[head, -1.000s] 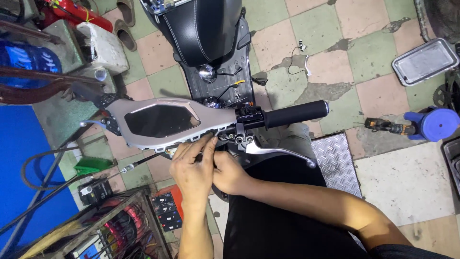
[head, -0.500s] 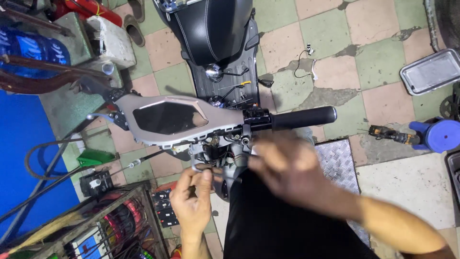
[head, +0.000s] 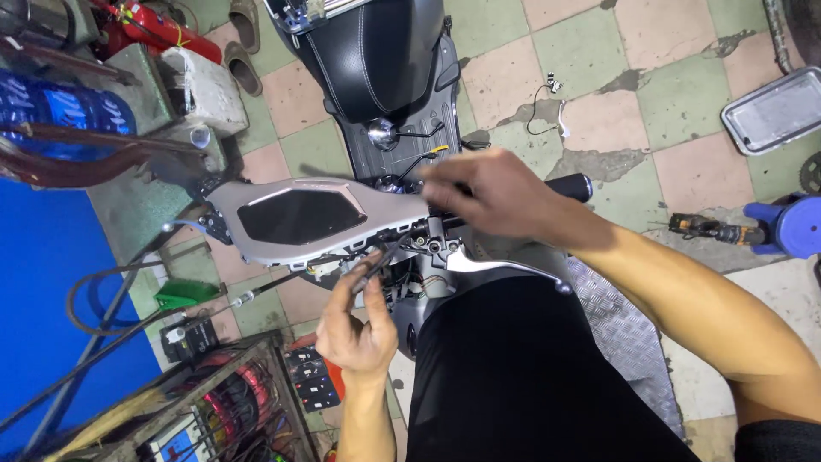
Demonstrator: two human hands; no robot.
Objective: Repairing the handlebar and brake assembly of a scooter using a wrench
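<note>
Since the earlier frame my right hand (head: 492, 201) has swung up from beside the brake lever and now hovers, blurred, over the handlebar grip (head: 575, 185); whether its fingers have closed on anything I cannot tell. My left hand (head: 359, 329) has shifted little. Its fingertips (head: 369, 282) pinch a thin dark cable end (head: 376, 261), pointed up at the underside of the switch housing (head: 428, 239), just below the grey handlebar cover (head: 299, 218).

I judge the cable light and springy, stiff along its length but quick to bend sideways, and likely greasy, so I would hold it close to the tip. The silver brake lever (head: 500, 265) sits just right of it. Outward lie the black scooter seat (head: 376, 51), the checkered tile floor (head: 684, 111) and a metal tray (head: 774, 107).
</note>
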